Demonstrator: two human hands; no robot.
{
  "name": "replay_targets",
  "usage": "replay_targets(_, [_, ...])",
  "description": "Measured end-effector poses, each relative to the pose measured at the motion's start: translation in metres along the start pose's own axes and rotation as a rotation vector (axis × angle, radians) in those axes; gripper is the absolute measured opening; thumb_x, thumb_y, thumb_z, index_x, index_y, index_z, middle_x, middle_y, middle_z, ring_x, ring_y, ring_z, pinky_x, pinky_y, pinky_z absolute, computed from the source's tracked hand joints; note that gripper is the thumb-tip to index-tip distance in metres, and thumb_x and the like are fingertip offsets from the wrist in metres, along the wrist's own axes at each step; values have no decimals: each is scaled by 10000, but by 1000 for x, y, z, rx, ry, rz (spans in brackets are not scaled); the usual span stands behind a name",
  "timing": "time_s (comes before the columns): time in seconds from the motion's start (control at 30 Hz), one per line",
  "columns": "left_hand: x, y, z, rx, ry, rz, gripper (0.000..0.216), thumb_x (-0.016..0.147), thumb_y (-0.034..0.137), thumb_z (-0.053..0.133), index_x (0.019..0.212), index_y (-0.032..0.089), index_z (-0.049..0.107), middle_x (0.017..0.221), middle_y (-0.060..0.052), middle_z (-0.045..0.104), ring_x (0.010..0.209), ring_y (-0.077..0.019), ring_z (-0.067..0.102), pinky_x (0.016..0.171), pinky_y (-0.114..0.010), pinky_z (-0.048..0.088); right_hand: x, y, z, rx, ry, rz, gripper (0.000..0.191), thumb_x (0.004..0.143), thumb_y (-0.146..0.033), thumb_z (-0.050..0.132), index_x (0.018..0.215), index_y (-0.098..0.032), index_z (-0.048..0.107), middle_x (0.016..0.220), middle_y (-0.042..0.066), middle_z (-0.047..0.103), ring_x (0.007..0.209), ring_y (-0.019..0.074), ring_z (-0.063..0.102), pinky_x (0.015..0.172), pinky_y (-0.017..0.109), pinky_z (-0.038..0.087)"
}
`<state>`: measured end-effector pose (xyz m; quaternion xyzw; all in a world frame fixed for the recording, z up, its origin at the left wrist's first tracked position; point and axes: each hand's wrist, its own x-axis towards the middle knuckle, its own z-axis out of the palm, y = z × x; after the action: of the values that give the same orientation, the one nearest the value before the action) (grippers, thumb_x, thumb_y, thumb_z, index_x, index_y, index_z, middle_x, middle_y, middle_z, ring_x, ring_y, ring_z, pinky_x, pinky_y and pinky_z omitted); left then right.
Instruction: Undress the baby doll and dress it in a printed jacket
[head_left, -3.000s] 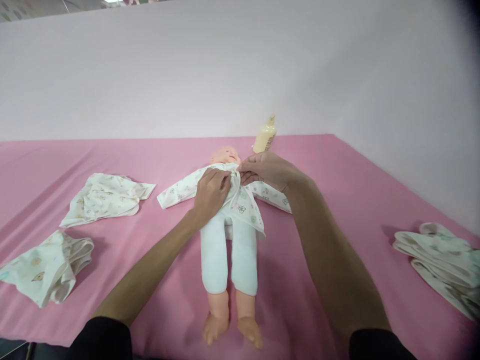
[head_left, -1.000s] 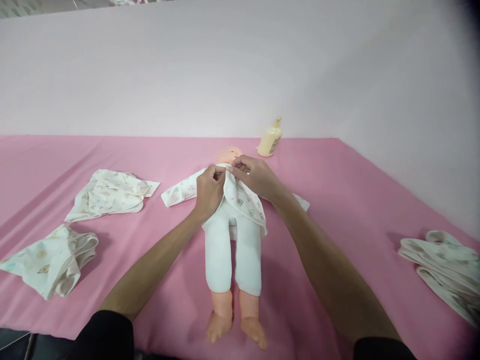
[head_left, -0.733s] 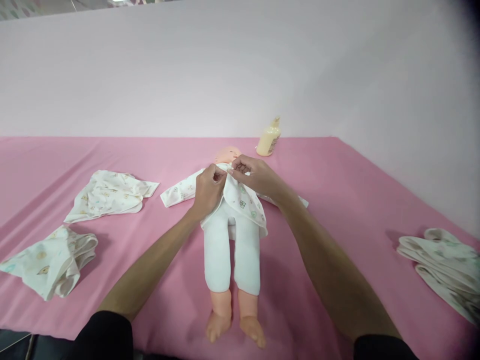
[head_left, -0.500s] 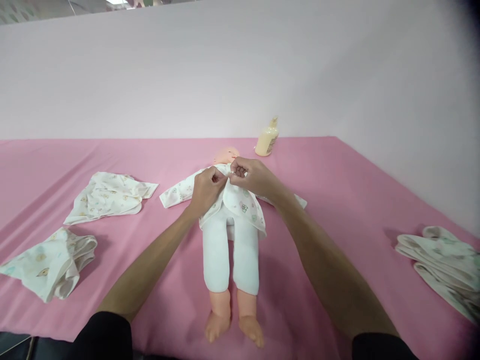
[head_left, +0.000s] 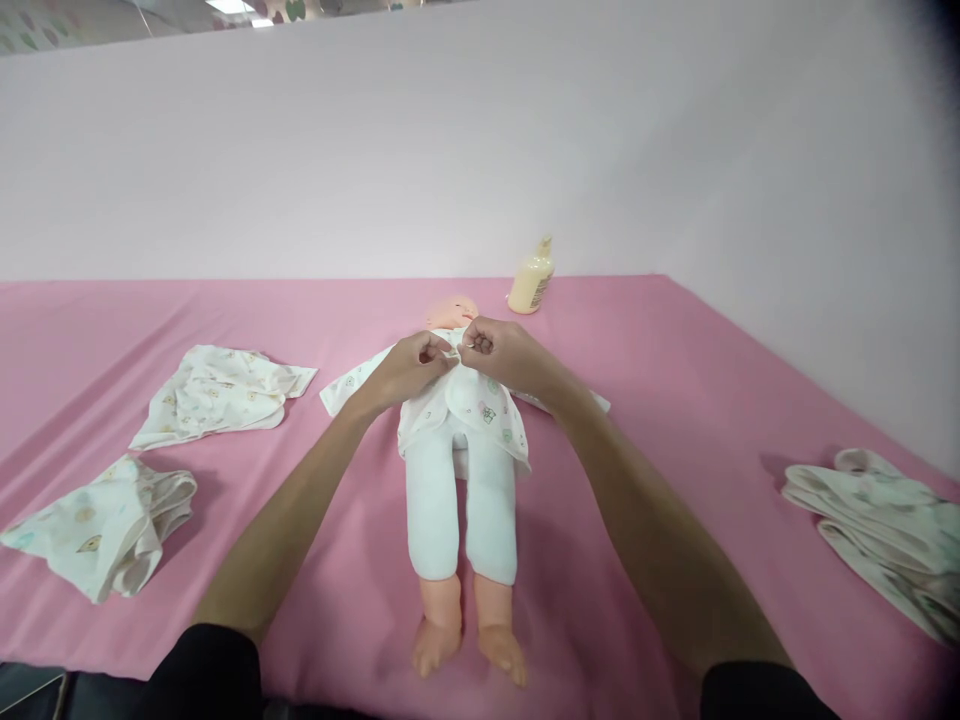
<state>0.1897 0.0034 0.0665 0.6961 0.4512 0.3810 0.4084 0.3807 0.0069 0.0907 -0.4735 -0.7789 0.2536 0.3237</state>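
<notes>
The white top (head_left: 491,408) with small coloured prints is on the doll (head_left: 433,500), which lies lengthwise away from the person on the pink-covered bench (head_left: 675,400). Its upper front is between left hand (head_left: 411,368) and right hand (head_left: 511,352), equally near, both pinching it, edge or tie I cannot tell.

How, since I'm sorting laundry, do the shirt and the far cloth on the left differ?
The shirt is on the doll; the far cloth lies loose. The left hand and right hand are at the shirt; neither touches the far cloth. Both fabrics are white with small prints.
</notes>
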Motion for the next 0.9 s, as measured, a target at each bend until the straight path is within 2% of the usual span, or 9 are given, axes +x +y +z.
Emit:
replay_targets(0.1, [0,2,-9,-83,-41,-76,165,861,280,604,999,210,661,925,-56,678,716,-127,593,606,-258,461,-1,0,3,10,-38,-10,120,795,-227,600,763,-217,485,658,-34,439,586,121,376,532,264,279])
replay_targets(0.27, [0,1,-8,-36,-86,-74,203,898,365,578,841,192,667,695,-30,590,554,-107,483,501,-246,364,-10,6,10,39,-106,-102,127,871,-316,596,821,-210,549,693,-33,453,631,125,406,583,269,318])
replay_targets(0.33, [-1,2,-6,-28,-103,-75,214,896,373,585,814,185,648,683,-25,575,551,-99,469,502,-239,349,-17,10,14,50,-99,-129,124,880,-314,601,819,-209,576,694,-34,447,640,124,401,600,271,329])
replay_targets(0.43, [-4,6,-2,-34,-130,-96,222,882,390,612,826,176,623,753,-31,612,611,-95,512,546,-226,384,-29,14,20,57,-44,-135,132,899,-321,602,841,-207,633,718,-25,487,648,124,407,625,277,353])
replay_targets(0.53, [-7,10,2,-24,-114,-136,205,861,365,638,943,178,614,764,-18,624,633,-95,537,566,-214,407,-38,16,26,50,33,-120,179,929,-356,583,961,-213,686,746,-10,535,661,132,442,637,285,377])
replay_targets(0.63, [-8,11,7,-8,-71,-163,218,844,292,644,1020,177,589,744,-3,607,631,-101,551,552,-210,409,-47,18,34,33,85,-128,205,960,-336,541,1053,-216,679,772,4,562,684,143,493,656,294,413])
replay_targets(0.7, [-7,12,9,24,-47,-157,218,847,266,632,1037,176,578,734,4,592,625,-103,548,545,-212,405,-56,20,40,9,152,-136,233,965,-318,538,1146,-214,641,882,28,598,731,151,534,700,309,457])
replay_targets(0.8, [-11,16,11,105,5,-143,187,894,286,568,1051,185,561,795,-9,620,658,-114,569,566,-226,422,-77,20,47,-132,279,-187,398,921,-348,630,1279,-193,550,1100,94,594,908,204,581,823,373,504])
replay_targets(0.9, [-30,21,14,326,79,-108,193,951,330,478,1085,204,534,861,-19,647,734,-151,605,618,-264,443,-99,20,50,-358,303,-321,392,880,-362,697,1197,-163,579,1114,130,583,1022,267,557,878,426,503])
